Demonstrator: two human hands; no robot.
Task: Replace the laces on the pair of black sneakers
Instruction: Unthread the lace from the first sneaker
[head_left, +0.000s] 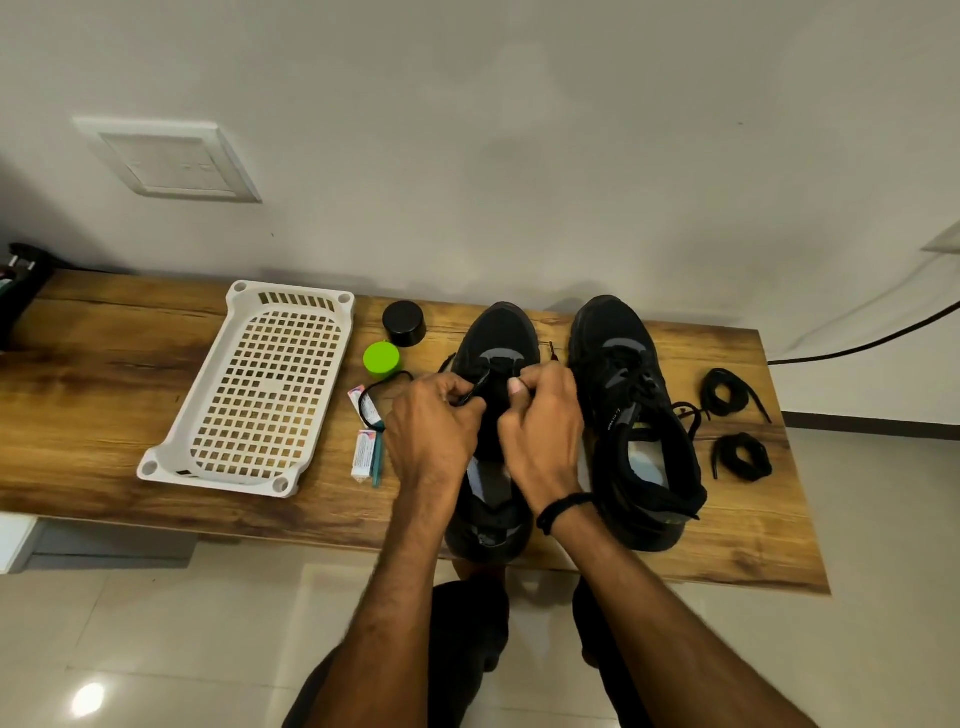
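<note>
White slotted basket (260, 384) lies flat on the left part of the wooden worktop (104, 374). Just right of it: black round cap (404, 322) at the back, green lid (382, 357) in front of that, then two small tubes (362, 441) with a teal stick beside them.

Left sneaker (498, 327) sits mid-worktop, toe toward the wall, heel over the near edge. A black lace (375, 396) runs from its eyelets and loops out left over the tubes. Left hand (431, 421) is over the tongue, fingers (457, 389) curled, pinching this lace. Right hand (545, 431) sits touching it, thumb and fingers pressed together on the lace's other end; a tip pokes out past the knuckles. Black band (563, 512) on the right wrist.

Right sneaker (623, 364) stands just beside, laced, lace ends trailing right. Two coiled laces (727, 389) lie apart from it near the right end.
</note>
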